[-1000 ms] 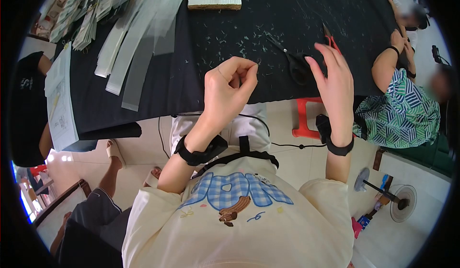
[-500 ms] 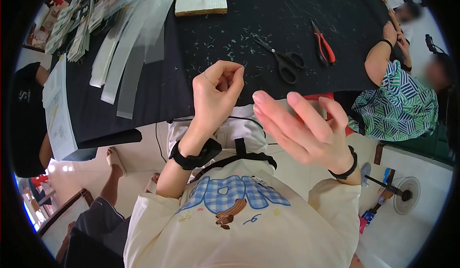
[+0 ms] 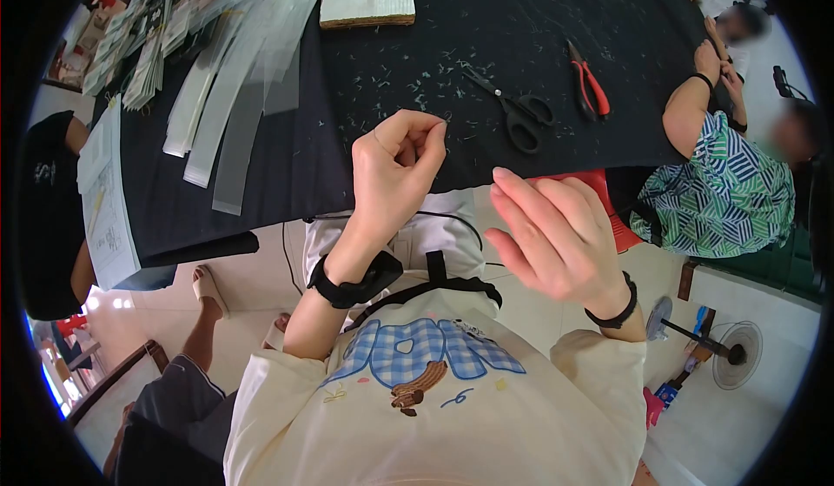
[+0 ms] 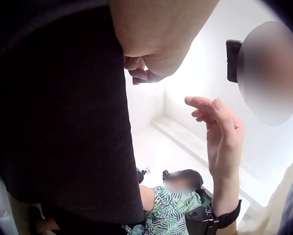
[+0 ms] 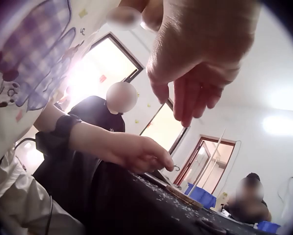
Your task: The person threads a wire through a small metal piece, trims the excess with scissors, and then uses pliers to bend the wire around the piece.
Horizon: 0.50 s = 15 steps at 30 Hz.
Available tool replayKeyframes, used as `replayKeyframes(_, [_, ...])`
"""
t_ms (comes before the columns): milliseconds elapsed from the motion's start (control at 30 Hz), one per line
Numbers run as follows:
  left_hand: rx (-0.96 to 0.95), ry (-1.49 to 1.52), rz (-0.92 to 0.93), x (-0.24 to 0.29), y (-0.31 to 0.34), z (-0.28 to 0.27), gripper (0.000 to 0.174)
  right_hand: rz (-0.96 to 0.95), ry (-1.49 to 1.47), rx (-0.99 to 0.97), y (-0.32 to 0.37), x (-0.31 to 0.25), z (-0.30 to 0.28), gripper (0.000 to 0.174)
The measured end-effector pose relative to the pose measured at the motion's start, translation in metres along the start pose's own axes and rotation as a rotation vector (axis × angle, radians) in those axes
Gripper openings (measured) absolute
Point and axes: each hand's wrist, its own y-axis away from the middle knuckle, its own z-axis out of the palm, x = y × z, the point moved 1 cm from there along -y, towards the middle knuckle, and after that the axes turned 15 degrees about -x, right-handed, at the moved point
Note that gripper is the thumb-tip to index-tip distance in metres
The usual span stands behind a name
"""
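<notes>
My left hand (image 3: 398, 166) is raised at the near edge of the black-covered table (image 3: 287, 169), thumb and index finger pinched together. Between its fingertips, the right wrist view shows a tiny curved, hook-like piece (image 5: 176, 168); its exact kind I cannot tell. To the right, my right hand (image 3: 560, 238) hovers just off the table edge, fingers extended side by side and thumb apart, with nothing visible in it. Beyond it on the cloth lie black-handled scissors (image 3: 525, 121) and red-handled pliers (image 3: 591, 91).
Small pale clippings (image 3: 417, 82) are scattered over the cloth. A white block (image 3: 367, 4) with an upright rod stands farther back. Clear plastic strips (image 3: 234, 160) and a paper sheet (image 3: 109, 217) lie left. A red stool (image 3: 621, 230) is beneath the right side; people sit on both sides.
My right hand has come back from beside the scissors and pliers towards my body, and its fingers have drawn closer together. My left hand keeps its pinch; the head view has shifted slightly.
</notes>
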Motion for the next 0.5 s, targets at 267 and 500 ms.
replayKeyframes(267, [-0.011, -0.005, 0.011, 0.000, 0.000, 0.000, 0.001, 0.298, -0.286, 0.064, 0.013, 0.005, 0.016, 0.019])
replayKeyframes(500, [-0.053, 0.013, -0.050, 0.004, 0.003, -0.002, 0.004, 0.520, -0.268, 0.120, 0.010, 0.006, 0.027, 0.015])
